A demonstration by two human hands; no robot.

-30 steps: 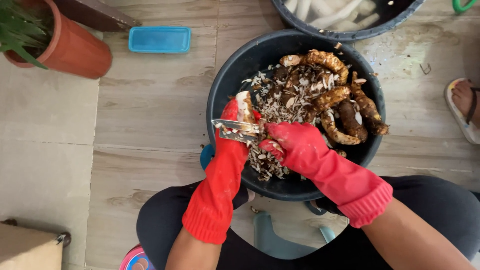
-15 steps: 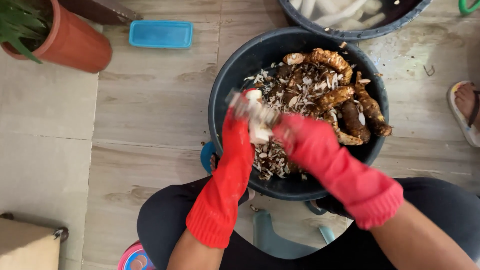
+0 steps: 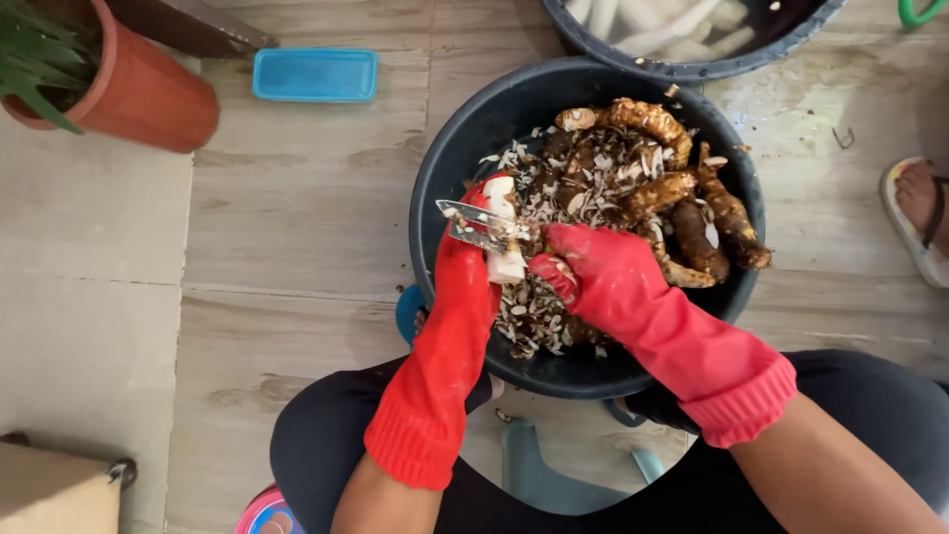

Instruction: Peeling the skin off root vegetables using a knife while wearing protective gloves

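Left hand, red rubber glove, grips a half-peeled white root, its lower end hidden. Right hand closed on a steel knife, handle hidden; blade points 9 o'clock over the round black plastic tub.

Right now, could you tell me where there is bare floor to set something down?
Bare floor lies left of the dark basin, below the blue lid and clay pot. The basin itself is crowded with roots, peelings and both hands.

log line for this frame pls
left hand: holds peeled white root | right hand: knife against root | below: dark basin of peels, brown roots
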